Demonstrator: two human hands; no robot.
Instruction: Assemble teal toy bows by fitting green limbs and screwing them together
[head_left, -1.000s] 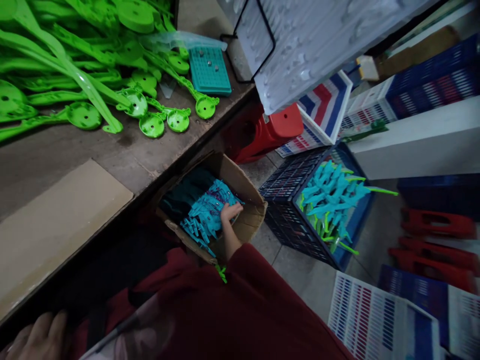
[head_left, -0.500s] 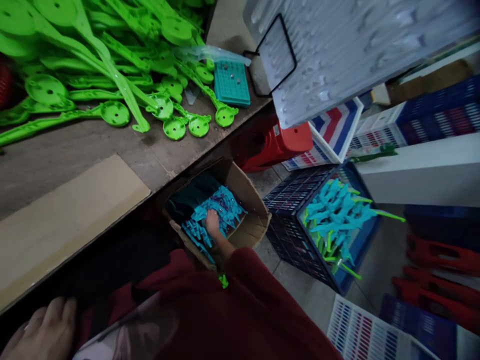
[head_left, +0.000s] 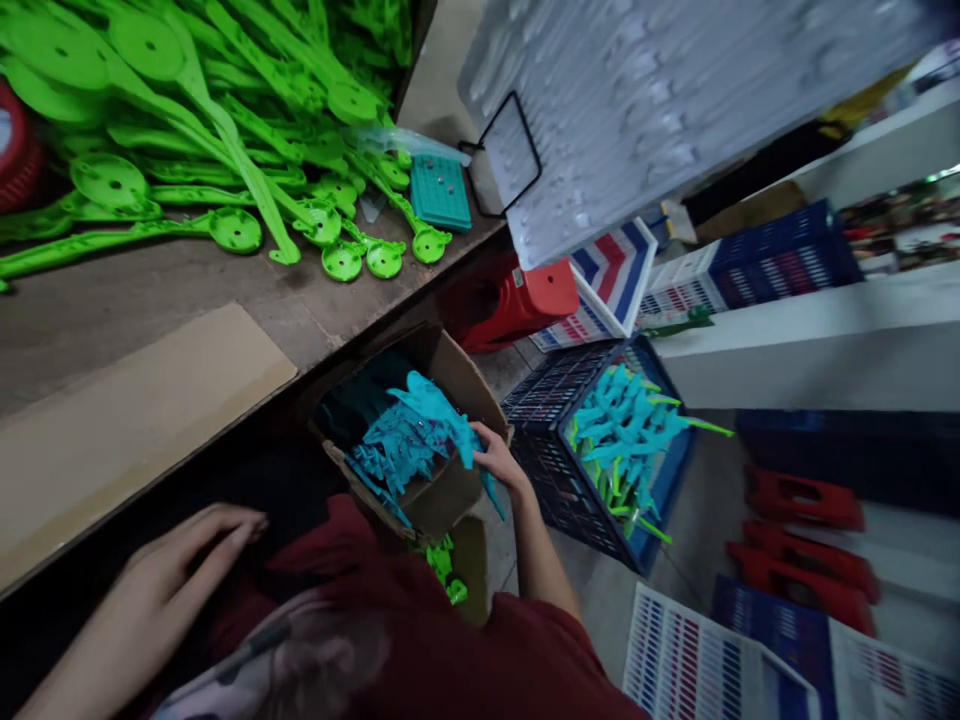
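Note:
My right hand [head_left: 498, 458] grips a turquoise moulded plastic piece [head_left: 435, 405], long with a narrow tail end, raised at the right side of an open cardboard box [head_left: 484, 385]. Inside the box lies a heap of similar turquoise pieces [head_left: 390, 450]; the held piece partly covers them. At the lower left, above my lap, my left hand [head_left: 187, 565] is loosely bent, with a gap between thumb and forefinger and nothing visible in it. Its other fingers are partly hidden.
Bright green plastic parts [head_left: 247, 150] are piled on the workbench [head_left: 300, 310], beside a teal tray [head_left: 441, 192] and a cardboard sheet [head_left: 142, 430]. A dark blue crate [head_left: 555, 480] holds turquoise and green pieces. A red stool [head_left: 551, 295] and a second box of green parts [head_left: 472, 570] stand nearby.
My right hand has come up out of the heap and moved right, bringing a turquoise piece with it. My left hand has lifted and shifted rightward. The view has turned slightly.

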